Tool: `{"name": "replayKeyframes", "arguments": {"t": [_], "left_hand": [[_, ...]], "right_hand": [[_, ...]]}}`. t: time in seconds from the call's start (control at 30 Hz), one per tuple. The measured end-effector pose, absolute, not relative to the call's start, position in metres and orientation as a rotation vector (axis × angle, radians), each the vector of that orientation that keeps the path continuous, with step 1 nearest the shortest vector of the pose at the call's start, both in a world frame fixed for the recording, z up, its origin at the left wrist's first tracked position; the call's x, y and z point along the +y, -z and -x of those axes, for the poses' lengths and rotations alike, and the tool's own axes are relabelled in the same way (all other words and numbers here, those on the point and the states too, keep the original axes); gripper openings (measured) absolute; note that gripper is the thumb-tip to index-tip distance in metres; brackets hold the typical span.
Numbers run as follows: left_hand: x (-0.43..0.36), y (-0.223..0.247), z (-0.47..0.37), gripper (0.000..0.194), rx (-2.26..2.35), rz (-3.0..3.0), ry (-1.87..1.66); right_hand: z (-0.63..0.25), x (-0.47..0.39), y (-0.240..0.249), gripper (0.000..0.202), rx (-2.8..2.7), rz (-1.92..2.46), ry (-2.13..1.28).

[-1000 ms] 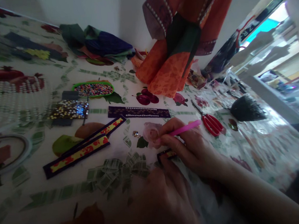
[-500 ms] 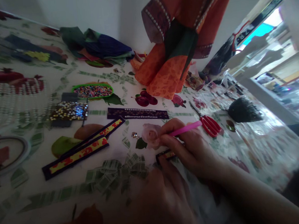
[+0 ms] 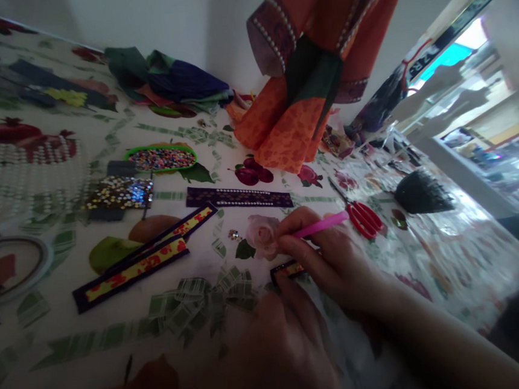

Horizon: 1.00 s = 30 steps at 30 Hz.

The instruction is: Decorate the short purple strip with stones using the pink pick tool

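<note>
My right hand (image 3: 336, 263) pinches a slim pink pen-like stick (image 3: 323, 223); its tip is hidden by the fingers. Just below, a short dark-edged strip with a yellow and red pattern (image 3: 288, 270) lies on the table, mostly covered by my hands. My left hand (image 3: 289, 331) is dim, its fingertips on that strip and its other fingers bent and partly hidden. Left of my right hand sits a small cluster of shiny stones (image 3: 234, 235). Two yellow-and-red strips (image 3: 134, 272) lie further left, and a purple strip with two rows of white beads (image 3: 241, 197) lies beyond.
A green-rimmed tray of mixed beads (image 3: 162, 157), a sequined piece (image 3: 120, 193), and strings of white beads (image 3: 35, 178) stand left. Red-handled scissors (image 3: 365, 218) lie right. An orange garment (image 3: 290, 125) hangs at the back. A white hoop (image 3: 42, 262) sits at the left edge.
My right hand and the pink stick have shifted very slightly. My left hand stays on the strip, and the other things lie as before.
</note>
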<state>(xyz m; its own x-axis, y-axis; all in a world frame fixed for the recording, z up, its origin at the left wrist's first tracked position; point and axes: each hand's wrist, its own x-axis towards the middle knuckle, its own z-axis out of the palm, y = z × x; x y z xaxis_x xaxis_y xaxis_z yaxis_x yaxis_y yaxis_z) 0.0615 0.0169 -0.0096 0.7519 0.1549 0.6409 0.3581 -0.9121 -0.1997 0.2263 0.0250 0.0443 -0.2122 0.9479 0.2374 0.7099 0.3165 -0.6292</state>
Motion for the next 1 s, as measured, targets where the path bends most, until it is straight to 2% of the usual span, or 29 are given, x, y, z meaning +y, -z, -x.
{"name": "replayKeyframes", "arguments": {"t": [0.6,1.0], "left_hand": [[0.0177,0.0059,-0.0615,0.030,-0.392,2.681,0.981],[0.0160,0.0072,-0.0628,0.026,-0.354,2.685,0.947]], "right_hand": [[-0.2186,0.0266,-0.0436,0.011,-2.040,1.486,-0.471],[-0.2272,0.0264,-0.0368,0.011,-1.809,1.515,-0.461]]}}
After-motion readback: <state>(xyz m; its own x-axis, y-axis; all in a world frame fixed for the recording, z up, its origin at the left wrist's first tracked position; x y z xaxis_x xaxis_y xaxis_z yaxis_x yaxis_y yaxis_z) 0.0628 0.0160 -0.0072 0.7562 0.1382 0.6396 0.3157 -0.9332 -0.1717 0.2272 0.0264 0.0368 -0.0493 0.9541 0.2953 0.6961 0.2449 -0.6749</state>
